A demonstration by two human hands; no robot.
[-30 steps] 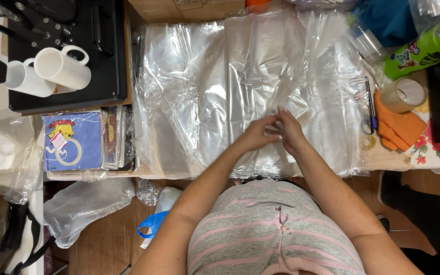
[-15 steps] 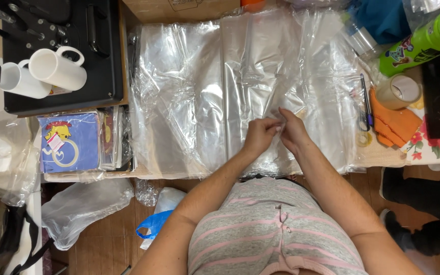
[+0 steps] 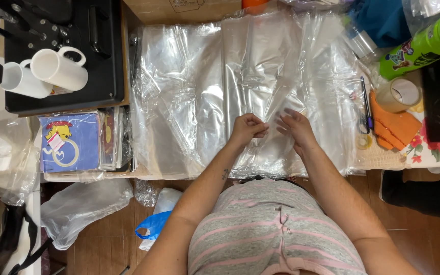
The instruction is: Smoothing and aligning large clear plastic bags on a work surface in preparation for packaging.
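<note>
Left hand (image 3: 248, 128) pinches a fold of the clear plastic sheets (image 3: 199, 91), fingers curled shut on the film. Right hand (image 3: 295, 127) rests just beside it with fingers half spread, fingertips on the same film; whether it grips I cannot tell. The sheets lie in overlapping layers across the middle of the counter (image 3: 383, 160), reaching to its near edge right in front of the person; their number cannot be counted.

Two white mugs (image 3: 59, 69) lie on their sides on a black press (image 3: 72, 51) at the left. Below it sits a stack of printed squares (image 3: 70, 142), the top one blue. At the right are one green bottle (image 3: 429, 40), one tape roll (image 3: 397, 94), one pen (image 3: 365, 104) and one orange cloth (image 3: 395, 127) on a flowered covering.

Under the counter is a wooden floor (image 3: 118, 239) with one clear bag (image 3: 82, 206) and one blue bag (image 3: 151, 225).

Both forearms reach forward from the striped shirt (image 3: 271, 229), converging so the hands are near each other, wrists low over the film.
</note>
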